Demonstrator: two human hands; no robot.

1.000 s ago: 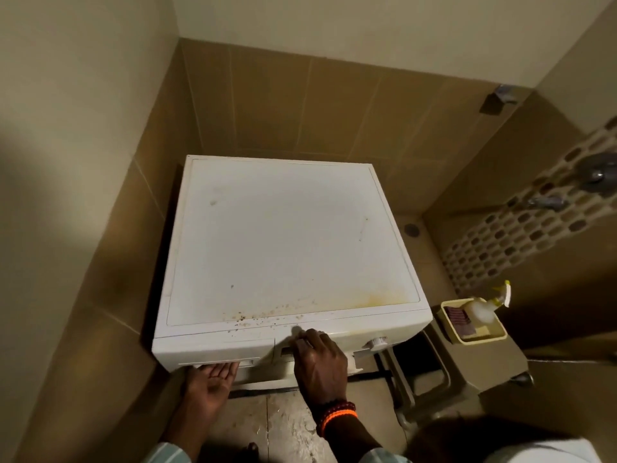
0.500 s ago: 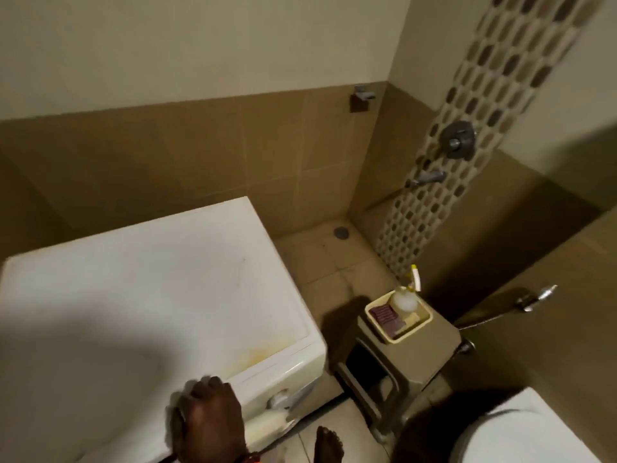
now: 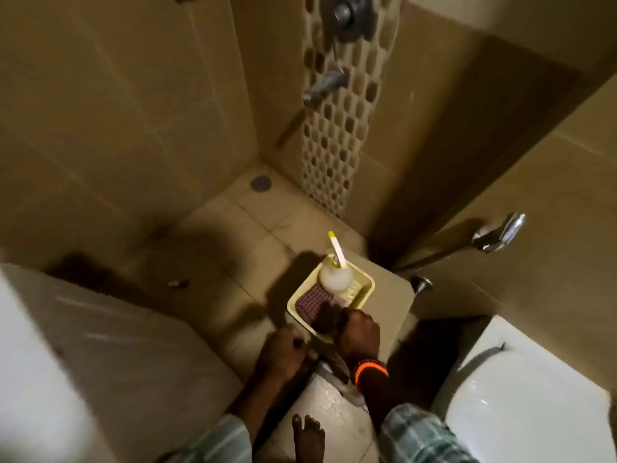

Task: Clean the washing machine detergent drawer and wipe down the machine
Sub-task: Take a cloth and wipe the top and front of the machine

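Note:
The washing machine (image 3: pixel 56 362) is a blurred white block at the lower left. A yellow tray (image 3: pixel 364 286) sits on a beige stool (image 3: pixel 394 305); in it are a checked maroon cloth (image 3: pixel 312 299) and a pale bottle (image 3: pixel 335 279) with a yellow-and-white nozzle. My right hand (image 3: pixel 359 330), with an orange band at the wrist, has its fingers curled down at the tray's near edge, touching the cloth's end. My left hand (image 3: pixel 280 355) is closed around a pale oblong object (image 3: pixel 337 379) that looks like the detergent drawer, partly hidden under my right wrist.
A white toilet (image 3: pixel 521 399) fills the lower right. A chrome hand sprayer (image 3: pixel 500 232) hangs on the right wall; a tap (image 3: pixel 325 83) juts from the mosaic strip. A floor drain (image 3: pixel 260 183) lies in the far corner. My bare foot (image 3: pixel 309 436) stands on tiles.
The view swung right from the machine to the stool. My right hand left the machine's front and reached the tray; my left hand now holds a pale oblong object.

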